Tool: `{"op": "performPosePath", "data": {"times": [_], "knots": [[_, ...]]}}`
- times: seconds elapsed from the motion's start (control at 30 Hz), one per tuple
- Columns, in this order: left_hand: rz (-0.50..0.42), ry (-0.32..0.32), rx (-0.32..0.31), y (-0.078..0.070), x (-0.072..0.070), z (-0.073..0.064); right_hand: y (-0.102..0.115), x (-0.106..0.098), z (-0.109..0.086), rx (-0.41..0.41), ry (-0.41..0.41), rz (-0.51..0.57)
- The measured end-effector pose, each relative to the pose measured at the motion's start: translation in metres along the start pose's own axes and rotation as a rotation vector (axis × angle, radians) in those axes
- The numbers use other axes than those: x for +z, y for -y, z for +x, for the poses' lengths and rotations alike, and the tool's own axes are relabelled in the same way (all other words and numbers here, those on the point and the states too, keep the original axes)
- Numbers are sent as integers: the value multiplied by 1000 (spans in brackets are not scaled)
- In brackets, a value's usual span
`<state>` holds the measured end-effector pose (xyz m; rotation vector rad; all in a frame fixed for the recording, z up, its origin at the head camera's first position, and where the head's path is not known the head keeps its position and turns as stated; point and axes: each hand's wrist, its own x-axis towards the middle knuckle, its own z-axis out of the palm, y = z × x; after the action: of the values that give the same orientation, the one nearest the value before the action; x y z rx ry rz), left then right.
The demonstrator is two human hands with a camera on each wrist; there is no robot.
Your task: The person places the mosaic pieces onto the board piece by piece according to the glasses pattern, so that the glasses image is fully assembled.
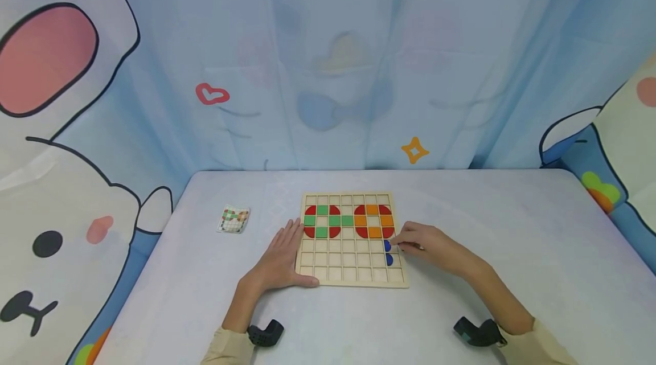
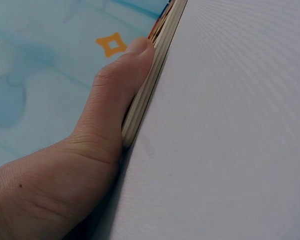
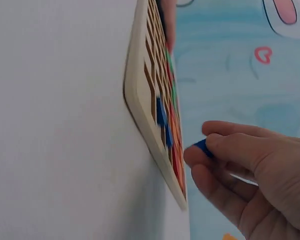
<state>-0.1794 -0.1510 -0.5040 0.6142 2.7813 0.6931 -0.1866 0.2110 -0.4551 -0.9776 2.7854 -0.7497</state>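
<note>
A wooden grid board (image 1: 342,274) lies flat on the table. My left hand (image 1: 279,259) rests along its left side with fingers straight, the thumb over the near left corner; the left wrist view shows that thumb (image 2: 115,90) on the board's rim. Between thumb and fingertips my right hand (image 3: 250,170) pinches a small blue piece (image 3: 204,147), off the board's right side. Two blue pieces with a rounded side, one nearer (image 1: 389,260) and one farther (image 1: 387,246), sit in the right-hand column. Red and green pieces (image 1: 334,221) form a ring at upper left, red and orange pieces (image 1: 375,232) another at upper right.
A small card (image 1: 233,220) printed with a coloured grid pattern lies left of the board. White cloth (image 1: 169,296) covers the table, and a blue patterned curtain (image 1: 328,69) hangs behind it. Each wrist wears a black device, such as the right one (image 1: 479,332).
</note>
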Motion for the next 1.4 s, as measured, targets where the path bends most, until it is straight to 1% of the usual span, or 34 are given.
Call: {"op": "performPosePath", "data": {"times": [0.07,0.17,0.27,0.33,0.4,0.47,0.63,0.7,0.8,0.9,1.0,1.2,1.4], "knots": [[4,-3,-1,0,0,0,9,6,3,-21,28,57],[9,-3,-1,0,0,0,22,16,5,-32,108,112],[14,-2,0,0,0,1,32,24,6,-46,166,139],[15,-2,-1,0,0,1,36,27,6,-57,180,138],[12,-5,-1,1,1,0,38,30,7,-77,179,109],[15,-4,-4,0,1,0,38,31,7,-106,166,59],[11,-7,4,-1,0,-1,37,33,5,-189,88,-65],[8,-12,10,-1,0,-1,38,33,4,-199,76,-89],[13,-15,11,-1,0,-1,40,32,5,-187,98,-128],[15,-14,9,-1,0,-1,42,29,5,-162,141,-183],[15,-10,6,-1,0,0,45,27,5,-159,158,-231],[14,-5,-1,-1,0,0,49,26,4,-192,139,-319],[13,-13,6,-1,1,0,52,26,3,-203,137,-363]]}}
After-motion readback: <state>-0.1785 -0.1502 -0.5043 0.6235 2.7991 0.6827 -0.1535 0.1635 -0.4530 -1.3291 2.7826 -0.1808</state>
